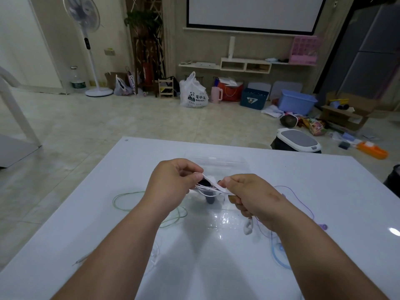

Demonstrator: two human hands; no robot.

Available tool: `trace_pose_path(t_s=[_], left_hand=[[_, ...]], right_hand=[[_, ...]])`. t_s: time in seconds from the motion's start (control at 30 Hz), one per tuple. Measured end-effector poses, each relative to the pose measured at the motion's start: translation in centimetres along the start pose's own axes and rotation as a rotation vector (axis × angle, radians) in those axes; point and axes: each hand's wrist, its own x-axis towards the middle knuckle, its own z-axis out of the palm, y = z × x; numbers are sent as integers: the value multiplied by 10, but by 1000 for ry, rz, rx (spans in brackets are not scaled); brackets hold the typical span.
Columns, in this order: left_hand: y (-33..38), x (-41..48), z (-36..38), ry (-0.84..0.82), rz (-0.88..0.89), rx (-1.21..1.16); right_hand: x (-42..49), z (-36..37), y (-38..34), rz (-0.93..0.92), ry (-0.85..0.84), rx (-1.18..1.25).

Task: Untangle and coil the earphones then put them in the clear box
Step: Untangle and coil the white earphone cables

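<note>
White earphones (211,189) are stretched in several strands between your two hands, above the clear box (236,163) on the desk (313,174). Your left hand (173,182) pinches one end of the bundle with curled fingers (193,177); your right hand (251,195) grips the other end. Green earphones (127,200) lie loose on the desk left of the box; purple earphones (303,202) and blue earphones (276,256) lie to its right.

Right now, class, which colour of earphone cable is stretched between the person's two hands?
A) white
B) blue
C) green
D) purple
A: the white cable runs from the left hand to the right hand, both pinching it, while the green cable and purple cable lie loose on the table.
</note>
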Motion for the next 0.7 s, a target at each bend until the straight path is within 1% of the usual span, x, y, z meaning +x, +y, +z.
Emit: trace_pose_path(t_s=[0.13,0.3,0.5,0.7], left_hand=[[0,1,0,11,-6,-18],[-1,1,-3,9,-3,-35],[-1,1,-3,2,-7,-43],[-1,1,-2,-35,-4,-4]], right_hand=[[0,-2,2,12,-53,12],[-3,-3,1,9,-136,-49],[-3,-2,1,-2,-103,-37],[0,-3,3,-24,-36,-117]])
